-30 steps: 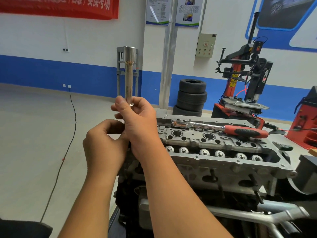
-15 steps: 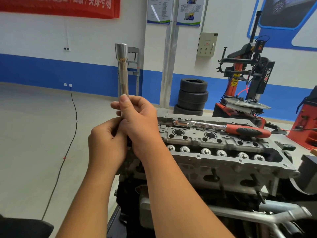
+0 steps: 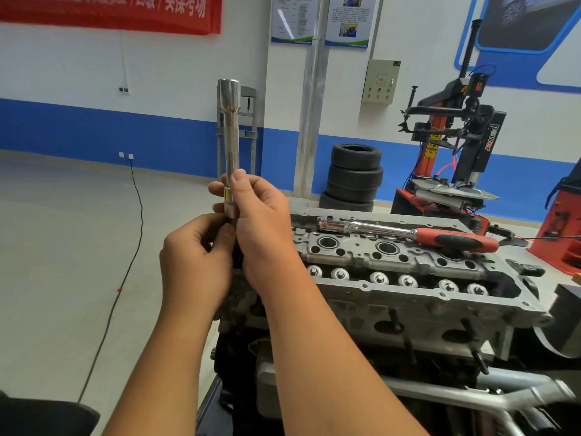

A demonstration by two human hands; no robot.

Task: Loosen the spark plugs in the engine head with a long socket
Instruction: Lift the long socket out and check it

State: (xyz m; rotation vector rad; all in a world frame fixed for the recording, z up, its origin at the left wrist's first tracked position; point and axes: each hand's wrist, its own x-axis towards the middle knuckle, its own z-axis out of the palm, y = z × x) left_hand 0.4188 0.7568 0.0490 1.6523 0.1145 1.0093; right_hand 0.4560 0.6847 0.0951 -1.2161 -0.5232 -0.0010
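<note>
- Upright, the long socket [image 3: 232,133] stands with its long axis vertical, wide mouth on top, rising straight above the fingers
- right hand [image 3: 262,228] pinches its lower end between thumb and curled fingers; left hand [image 3: 195,262] pinches just beneath, at the base
- engine head [image 3: 393,272] lies below and to the right of the fingers, nearer the right hand
- ratchet [image 3: 408,234] rests across the head, untouched, so the socket likely must tip over and go rightward to meet it

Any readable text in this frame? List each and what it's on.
"power": black and red tyre-changing machine, printed down its column.
Red wall banner: white Chinese characters, cropped at the top, not fully readable.
Two wall posters: print too small.
Grey wall control box: logo unreadable.
</note>
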